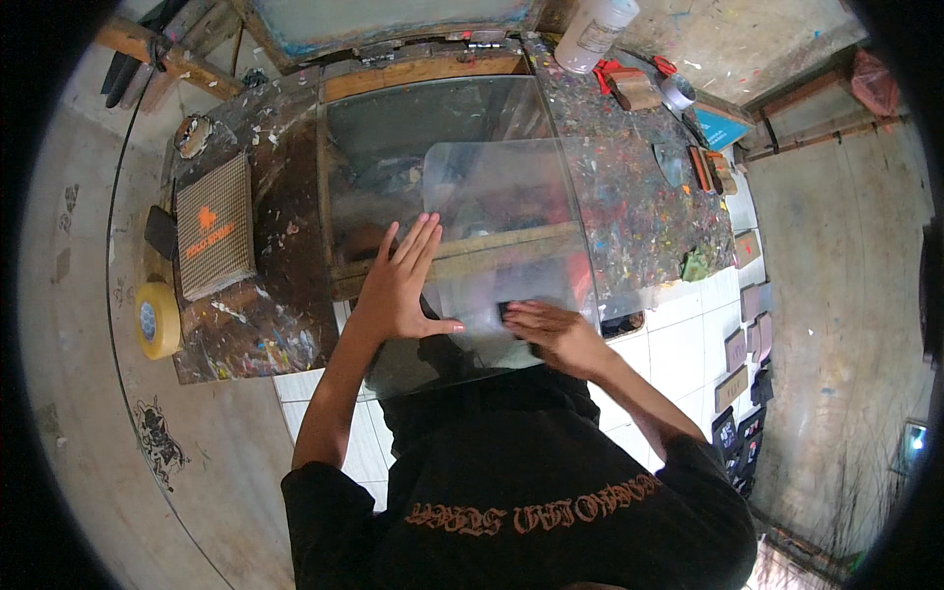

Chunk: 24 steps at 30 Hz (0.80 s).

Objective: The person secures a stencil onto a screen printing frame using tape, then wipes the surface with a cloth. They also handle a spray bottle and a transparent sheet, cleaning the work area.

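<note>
A clear plastic sheet point(501, 182) with rounded corners lies over a glass pane point(374, 128) in front of me. My left hand point(401, 295) rests flat at the sheet's left edge, its fingers stretched out and the thumb pointing right. On the near part of the sheet, my right hand point(562, 336) is closed around a small black object point(505, 312). Most of that object is hidden under the fingers, so its kind does not show. The right hand is slightly blurred. Beneath the glass a wooden bar point(472, 250) shows through.
A paint-spattered table point(629, 226) surrounds the glass. At left are a patterned box point(216, 228) and a yellow tape roll point(158, 321). A white bottle point(596, 34), a grey tape roll point(678, 92) and several squeegees point(710, 169) stand or lie at the far right.
</note>
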Each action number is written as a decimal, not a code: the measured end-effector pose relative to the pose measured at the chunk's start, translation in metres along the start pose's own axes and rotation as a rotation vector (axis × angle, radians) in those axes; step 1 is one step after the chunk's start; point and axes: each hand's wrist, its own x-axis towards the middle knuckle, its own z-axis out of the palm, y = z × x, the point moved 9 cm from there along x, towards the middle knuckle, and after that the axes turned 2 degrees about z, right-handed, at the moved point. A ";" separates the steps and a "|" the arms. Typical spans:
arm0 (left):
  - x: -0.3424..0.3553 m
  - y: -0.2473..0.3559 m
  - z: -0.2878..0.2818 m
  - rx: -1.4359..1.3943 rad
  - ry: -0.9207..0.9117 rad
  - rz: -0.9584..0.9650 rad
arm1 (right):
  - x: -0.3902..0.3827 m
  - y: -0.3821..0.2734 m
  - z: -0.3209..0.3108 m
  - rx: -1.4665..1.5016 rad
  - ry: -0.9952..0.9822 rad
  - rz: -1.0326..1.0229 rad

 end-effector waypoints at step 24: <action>-0.002 0.000 0.002 -0.004 -0.013 -0.009 | 0.024 -0.006 0.004 -0.072 -0.093 -0.087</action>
